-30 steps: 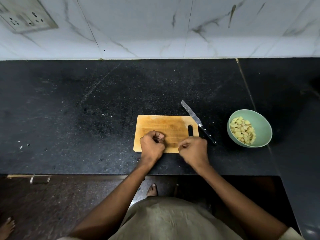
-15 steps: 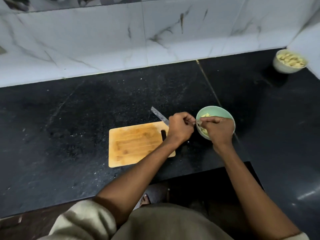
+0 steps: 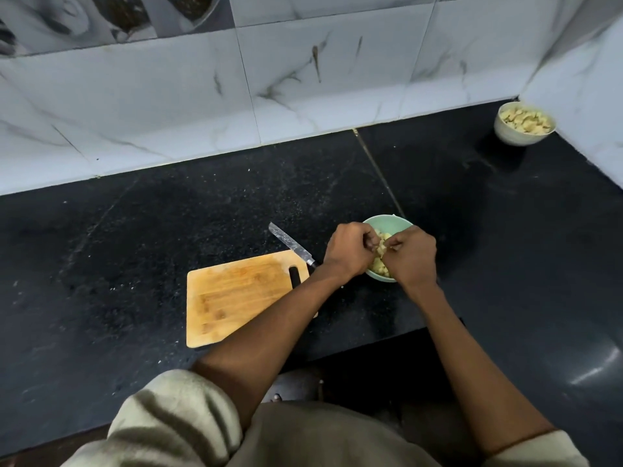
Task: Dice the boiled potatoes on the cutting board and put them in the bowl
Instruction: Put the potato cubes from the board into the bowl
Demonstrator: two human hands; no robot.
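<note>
A mint-green bowl (image 3: 387,221) stands on the black counter to the right of the wooden cutting board (image 3: 236,294). Pale diced potato (image 3: 379,266) lies heaped inside it. My left hand (image 3: 349,249) and my right hand (image 3: 413,256) hover side by side over the bowl. The fingers of both are curled inward and pinch small potato pieces, which the fingers mostly hide. No potato lies on the board. A knife (image 3: 290,242) lies on the counter at the board's far right corner, and my left wrist covers its handle.
A white bowl (image 3: 512,133) filled with pale pieces sits in the far right corner against the marble-tiled wall. The counter's front edge (image 3: 371,338) runs just below the board and steps back on the right.
Both hands left the cutting board and moved right to the green bowl. My head turned right, bringing the white bowl into view.
</note>
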